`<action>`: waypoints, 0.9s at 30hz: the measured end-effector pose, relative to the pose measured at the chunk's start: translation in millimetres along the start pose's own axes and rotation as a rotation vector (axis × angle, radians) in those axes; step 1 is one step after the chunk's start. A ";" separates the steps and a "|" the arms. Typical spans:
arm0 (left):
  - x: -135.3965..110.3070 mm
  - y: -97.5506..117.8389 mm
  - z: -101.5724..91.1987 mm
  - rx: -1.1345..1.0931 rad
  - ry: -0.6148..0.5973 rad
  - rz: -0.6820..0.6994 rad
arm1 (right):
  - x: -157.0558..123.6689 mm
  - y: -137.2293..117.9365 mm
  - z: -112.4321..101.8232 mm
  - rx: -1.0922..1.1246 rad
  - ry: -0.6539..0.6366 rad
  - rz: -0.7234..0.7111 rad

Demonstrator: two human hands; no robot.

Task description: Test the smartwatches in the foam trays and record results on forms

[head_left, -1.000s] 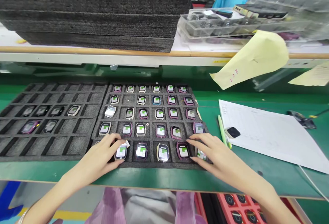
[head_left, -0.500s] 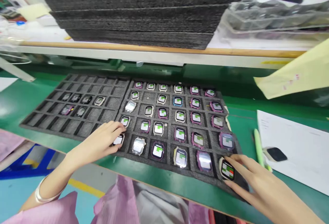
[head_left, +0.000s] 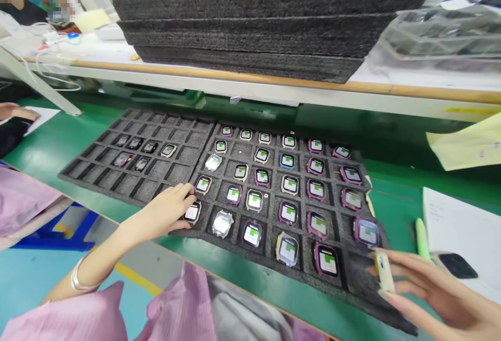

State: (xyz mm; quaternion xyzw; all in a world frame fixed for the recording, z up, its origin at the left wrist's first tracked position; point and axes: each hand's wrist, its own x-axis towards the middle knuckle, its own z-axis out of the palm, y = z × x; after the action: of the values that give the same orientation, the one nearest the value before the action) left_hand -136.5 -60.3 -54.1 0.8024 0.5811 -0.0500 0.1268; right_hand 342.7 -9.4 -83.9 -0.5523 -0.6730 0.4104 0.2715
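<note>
**Pale watch in right hand, edge-on, at near right corner of the right tray**

Far left: a co-worker's hand [head_left: 29,115] on paper, well apart from the rest. Then the left foam tray [head_left: 113,178], six watches in it, four in one row and two in the next nearer row.

Left hand [head_left: 166,210] sits at the near left corner of the right foam tray [head_left: 250,261], thumb and fingers spread round the left side of a corner watch [head_left: 192,212]. Can't tell whether it grips the watch or just rests there.

Near row goes on rightward, ending with a purple watch [head_left: 326,259] one pocket left of the corner pocket [head_left: 357,273].

Key relation: right hand [head_left: 442,286] pinches the pale watch [head_left: 385,272] between thumb and fingers. Watch is left of the palm, over the right side of the corner pocket; height above foam unclear. Its long axis runs roughly near–far; side toward me, screen not visible. Right hand is the near one; left is most of a row away.

Right: green pen [head_left: 422,239], dark-faced watch [head_left: 457,266], paper [head_left: 465,226].
</note>
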 end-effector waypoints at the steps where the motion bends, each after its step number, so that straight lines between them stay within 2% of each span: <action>1: 0.8 -2.9 -0.1 -0.059 0.005 0.022 | 3.5 -10.0 1.0 0.104 -0.050 0.037; 2: 1.8 -5.5 -0.4 -0.139 0.014 0.044 | 7.6 -21.0 2.8 0.181 -0.086 0.077; 4: 4.5 -8.1 -2.1 -0.335 0.039 0.060 | 17.1 -44.7 8.2 0.306 -0.034 0.113; 7: 11.7 -0.8 -7.1 -0.708 0.061 0.048 | 31.5 -78.5 18.7 0.468 0.029 0.049; 11: 31.7 31.7 -15.8 -1.359 0.024 0.172 | 44.3 -117.5 32.8 0.612 -0.047 0.000; 15: 61.3 73.9 -27.7 -1.786 -0.049 0.243 | 48.6 -145.9 49.2 0.690 -0.093 -0.052; 19: 82.1 98.8 -43.5 -2.018 -0.139 0.241 | 53.0 -149.2 57.1 0.705 -0.061 -0.117; 23: 85.9 101.8 -56.3 -2.084 -0.203 0.308 | 56.2 -140.8 49.7 0.678 -0.070 -0.153; 27: 85.9 104.9 -56.9 -2.147 -0.251 0.243 | 55.6 -141.7 43.5 0.637 -0.025 -0.153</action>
State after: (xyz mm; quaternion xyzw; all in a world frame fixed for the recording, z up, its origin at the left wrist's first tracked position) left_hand -13.7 2.8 -3.6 0.3142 0.2213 0.4151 0.8246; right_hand 219.9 25.9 9.6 -0.3823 -0.5537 0.5852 0.4525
